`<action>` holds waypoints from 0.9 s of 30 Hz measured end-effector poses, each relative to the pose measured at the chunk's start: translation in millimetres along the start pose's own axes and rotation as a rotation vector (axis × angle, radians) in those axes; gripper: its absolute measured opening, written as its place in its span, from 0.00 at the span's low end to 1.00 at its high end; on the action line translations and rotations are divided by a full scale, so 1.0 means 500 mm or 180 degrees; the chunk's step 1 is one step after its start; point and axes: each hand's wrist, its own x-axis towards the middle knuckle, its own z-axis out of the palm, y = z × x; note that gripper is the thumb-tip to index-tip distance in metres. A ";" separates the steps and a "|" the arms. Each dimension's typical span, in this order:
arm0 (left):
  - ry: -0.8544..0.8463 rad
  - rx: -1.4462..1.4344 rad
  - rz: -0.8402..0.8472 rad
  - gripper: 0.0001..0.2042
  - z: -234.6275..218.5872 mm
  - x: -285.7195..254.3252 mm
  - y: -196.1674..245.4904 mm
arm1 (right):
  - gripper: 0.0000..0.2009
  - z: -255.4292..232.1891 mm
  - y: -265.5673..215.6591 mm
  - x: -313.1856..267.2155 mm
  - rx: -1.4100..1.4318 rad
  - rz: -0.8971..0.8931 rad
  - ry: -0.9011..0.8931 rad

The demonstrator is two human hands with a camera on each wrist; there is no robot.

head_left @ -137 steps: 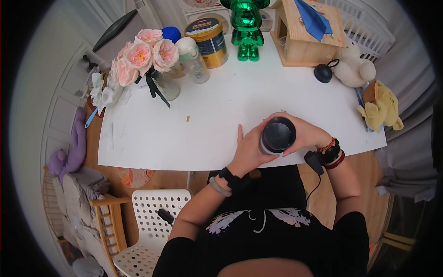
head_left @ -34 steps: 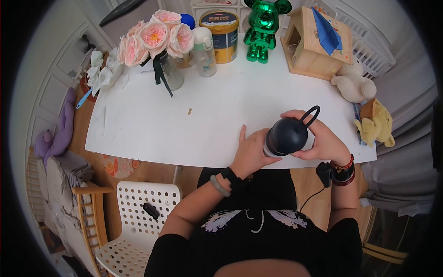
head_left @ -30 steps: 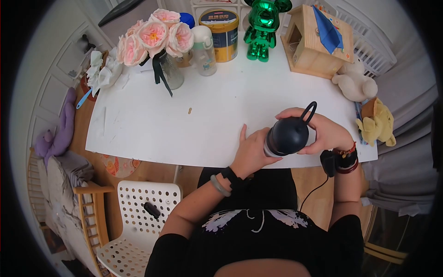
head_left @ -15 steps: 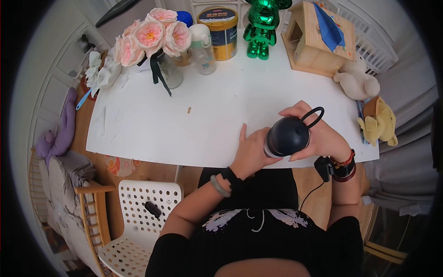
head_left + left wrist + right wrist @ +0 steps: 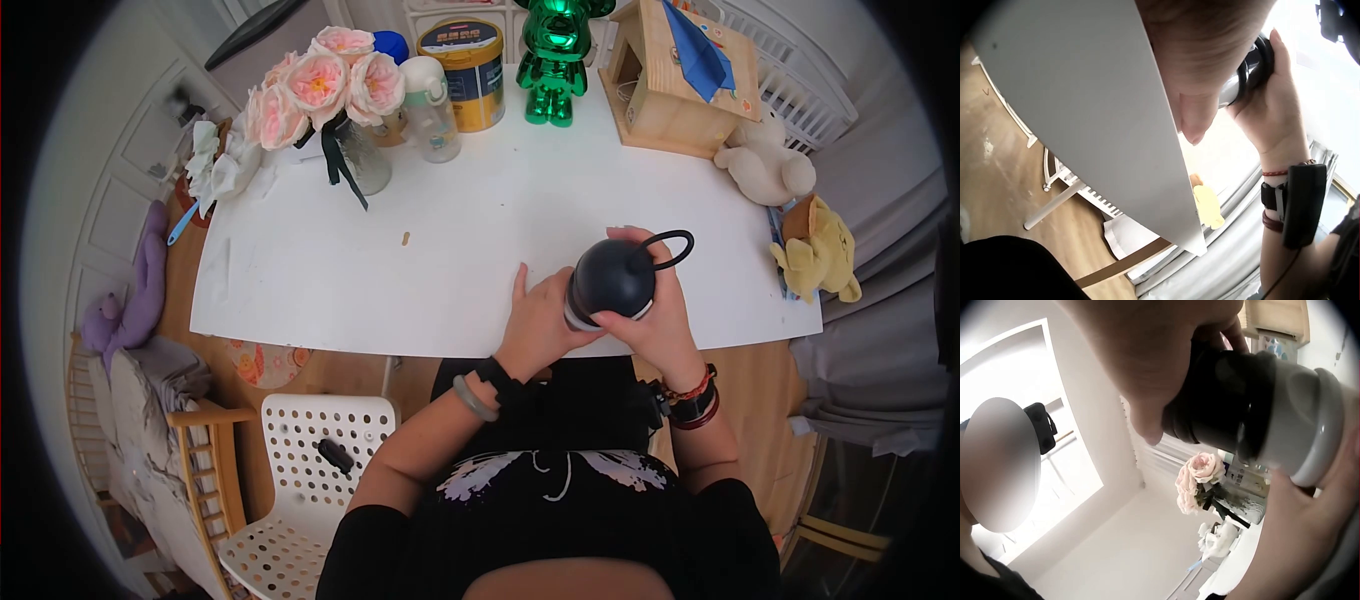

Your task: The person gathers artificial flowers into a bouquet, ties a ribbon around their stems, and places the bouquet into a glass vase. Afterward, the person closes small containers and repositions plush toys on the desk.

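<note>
A bottle (image 5: 1297,409) with a pale grey body stands at the white table's near edge. Its black domed lid (image 5: 608,275) sits on top, with a black carry loop (image 5: 685,245) sticking out to the right. My left hand (image 5: 540,320) grips the body from the left, low down. From the right, my right hand (image 5: 662,325) holds the lid, thumb across its near side and fingers behind it. Much of the body is hidden by the lid and hands in the head view. The right wrist view shows both hands around the bottle.
At the back of the white table (image 5: 450,260) stand a vase of pink roses (image 5: 318,88), a clear bottle (image 5: 432,115), a yellow tub (image 5: 470,80), a green bear figure (image 5: 553,60) and a wooden house (image 5: 680,85). Plush toys (image 5: 820,250) sit right; a white chair (image 5: 330,440) stands left.
The lid, first lying by the wooden house, is now on the bottle. Over the last second my right hand has swung round the lid toward my body, and its loop has turned.
</note>
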 end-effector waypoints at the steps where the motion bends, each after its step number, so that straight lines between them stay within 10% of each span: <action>1: 0.0001 0.0011 0.0010 0.38 0.002 0.000 -0.002 | 0.39 -0.011 0.003 0.001 0.0044 -0.0186 -0.0152; 18: -0.0002 -0.0079 0.0038 0.37 -0.002 0.002 0.002 | 0.53 -0.043 0.015 0.010 -0.0414 -0.0604 0.0088; 23: -0.0088 -0.0042 0.0032 0.38 0.002 0.003 -0.002 | 0.50 -0.088 -0.026 0.091 -0.0004 -0.0397 -0.1945; 27: -0.0069 -0.0084 -0.0054 0.33 -0.003 0.004 -0.002 | 0.35 -0.085 -0.023 0.106 -0.0346 -0.0668 -0.2063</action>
